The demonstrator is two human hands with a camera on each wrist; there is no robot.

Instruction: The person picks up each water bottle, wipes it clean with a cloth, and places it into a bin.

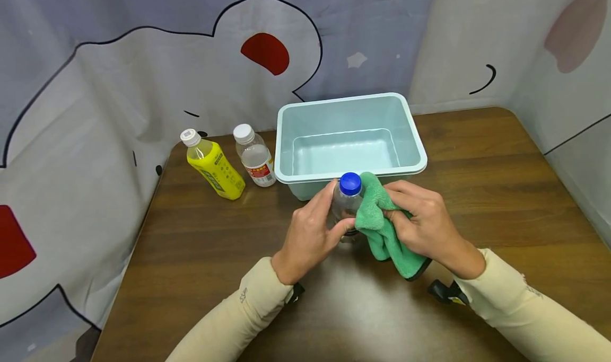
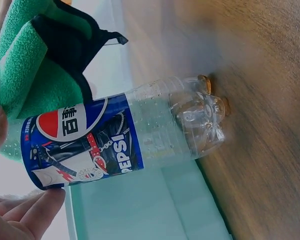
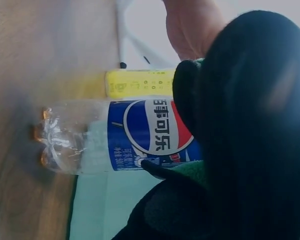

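A clear plastic Pepsi bottle point(image 1: 346, 205) with a blue cap stands upright in front of the tub. My left hand point(image 1: 307, 232) grips it from the left, thumb and fingers round its upper part. On the other side, my right hand point(image 1: 422, 221) holds a bunched green towel point(image 1: 374, 213) against the bottle, below the cap. The towel's dark backing and edge show in the left wrist view. There the blue Pepsi label point(image 2: 85, 142) faces the camera, and the bottle's base is close to the wood. In the right wrist view the dark towel covers the bottle's upper end.
Behind the bottle sits a pale blue-green plastic tub point(image 1: 348, 175). To its left stand a clear bottle point(image 1: 255, 158) with a white cap and a yellow-labelled bottle point(image 1: 217, 171). All are on a brown wooden table point(image 1: 200, 277), with a printed curtain point(image 1: 157, 81) behind it.
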